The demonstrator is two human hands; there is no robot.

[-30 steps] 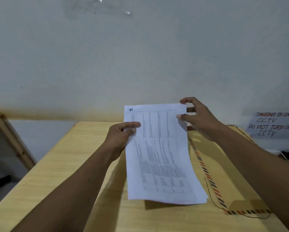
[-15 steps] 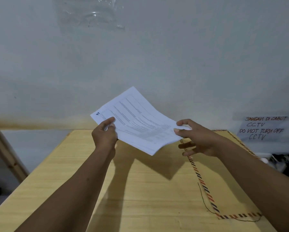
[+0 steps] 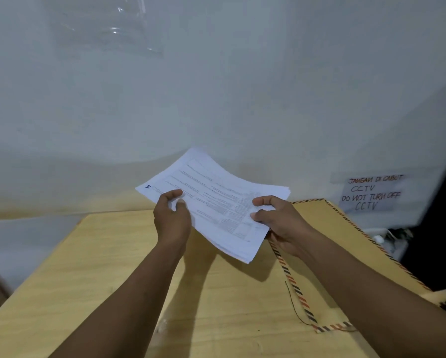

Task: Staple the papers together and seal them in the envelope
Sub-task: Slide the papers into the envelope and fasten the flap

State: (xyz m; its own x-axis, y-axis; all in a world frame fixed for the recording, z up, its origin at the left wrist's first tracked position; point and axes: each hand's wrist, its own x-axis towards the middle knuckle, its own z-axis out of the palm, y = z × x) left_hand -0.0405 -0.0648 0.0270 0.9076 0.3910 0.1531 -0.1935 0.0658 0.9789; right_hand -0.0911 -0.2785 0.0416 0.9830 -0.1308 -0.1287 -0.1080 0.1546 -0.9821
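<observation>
A stack of printed white papers (image 3: pixel 214 200) hangs in the air above the far part of the wooden table (image 3: pixel 108 275), nearly flat and turned at an angle. My left hand (image 3: pixel 171 218) pinches its near left edge between thumb and fingers. My right hand (image 3: pixel 278 223) grips its right edge, thumb on top. A large brown envelope (image 3: pixel 345 244) with a red, black and white striped border lies flat on the table's right side, partly under my right forearm. No stapler is in view.
A grey wall stands right behind the table. A handwritten notice (image 3: pixel 371 192) is taped to it at the right, and clear plastic (image 3: pixel 110 32) at the top. A thin dark thread (image 3: pixel 294 306) lies beside the envelope's left edge. Cables (image 3: pixel 394 233) sit at the far right.
The papers went from hanging upright in front of me to lying nearly flat and rotated. Both hands shifted their hold along the edges, and the view tilted upward.
</observation>
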